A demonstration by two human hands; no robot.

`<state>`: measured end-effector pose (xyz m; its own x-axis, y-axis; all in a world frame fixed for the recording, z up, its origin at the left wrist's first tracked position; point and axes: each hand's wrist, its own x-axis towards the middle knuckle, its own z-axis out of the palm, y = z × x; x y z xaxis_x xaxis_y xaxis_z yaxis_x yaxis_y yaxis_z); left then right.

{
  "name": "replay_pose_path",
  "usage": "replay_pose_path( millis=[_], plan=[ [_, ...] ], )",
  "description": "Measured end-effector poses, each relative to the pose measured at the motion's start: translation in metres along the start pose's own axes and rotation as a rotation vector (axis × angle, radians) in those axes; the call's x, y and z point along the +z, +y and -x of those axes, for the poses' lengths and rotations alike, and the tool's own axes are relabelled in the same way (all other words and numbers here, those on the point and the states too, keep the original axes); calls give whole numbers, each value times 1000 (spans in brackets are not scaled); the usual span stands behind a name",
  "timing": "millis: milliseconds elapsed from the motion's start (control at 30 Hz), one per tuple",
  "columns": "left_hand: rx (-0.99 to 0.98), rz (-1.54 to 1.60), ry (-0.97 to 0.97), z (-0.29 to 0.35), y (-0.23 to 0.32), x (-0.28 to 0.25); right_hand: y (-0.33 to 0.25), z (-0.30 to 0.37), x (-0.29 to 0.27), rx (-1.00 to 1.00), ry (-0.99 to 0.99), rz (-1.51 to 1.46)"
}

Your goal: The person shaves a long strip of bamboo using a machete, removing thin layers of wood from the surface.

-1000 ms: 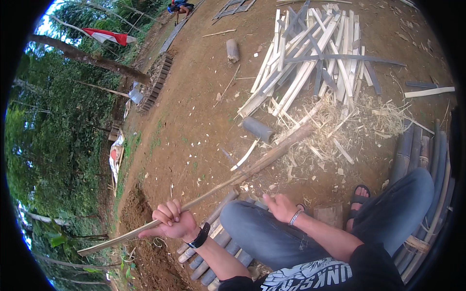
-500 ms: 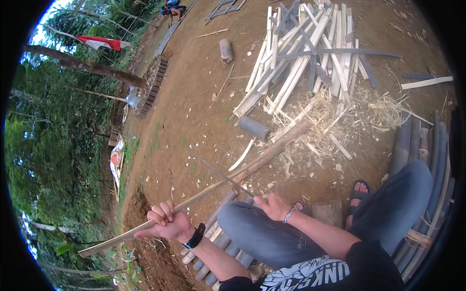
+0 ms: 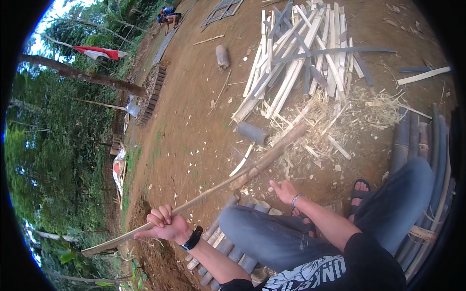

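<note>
My left hand (image 3: 169,225) is closed around a long split bamboo strip (image 3: 206,194), which slants from the lower left up toward the scrap pile. The strip's far part lies along a rough wooden log (image 3: 281,149) on the ground. My right hand (image 3: 285,191) grips a long-bladed knife; its blade (image 3: 251,164) is blurred and crosses the strip near the log. Whether the edge touches the strip, I cannot tell. The knife's handle is mostly hidden in my fingers.
Split bamboo strips (image 3: 291,92) lie heaped ahead, with curly shavings (image 3: 361,109) at their near side. Short bamboo pieces (image 3: 253,133) are scattered around. Bamboo poles (image 3: 403,140) lie at my right, others (image 3: 228,242) under my left leg. Another person (image 3: 169,17) bends over far off.
The knife and my right hand have moved forward and to the right, along the strip. My left hand keeps its hold, nearly in place.
</note>
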<state>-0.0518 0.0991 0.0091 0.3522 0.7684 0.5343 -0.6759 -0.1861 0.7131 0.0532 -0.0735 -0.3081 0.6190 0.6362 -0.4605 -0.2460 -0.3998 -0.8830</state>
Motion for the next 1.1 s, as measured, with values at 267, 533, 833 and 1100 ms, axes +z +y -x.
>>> replay_pose_path(
  millis=[267, 533, 833, 1100],
  plan=[
    [1, 3, 38, 0, -1, 4, -29, 25, 22, -277, 65, 114],
    [13, -10, 75, -2, -1, 0, -4, 11, 17, -81, 70, -60],
    [-19, 74, 10, -16, -7, -13, 37, -48, -1, 83, 191, -58],
    [-19, 33, 96, -27, -8, -22, 35, -38, 6, -27, 192, 45]
  ],
)
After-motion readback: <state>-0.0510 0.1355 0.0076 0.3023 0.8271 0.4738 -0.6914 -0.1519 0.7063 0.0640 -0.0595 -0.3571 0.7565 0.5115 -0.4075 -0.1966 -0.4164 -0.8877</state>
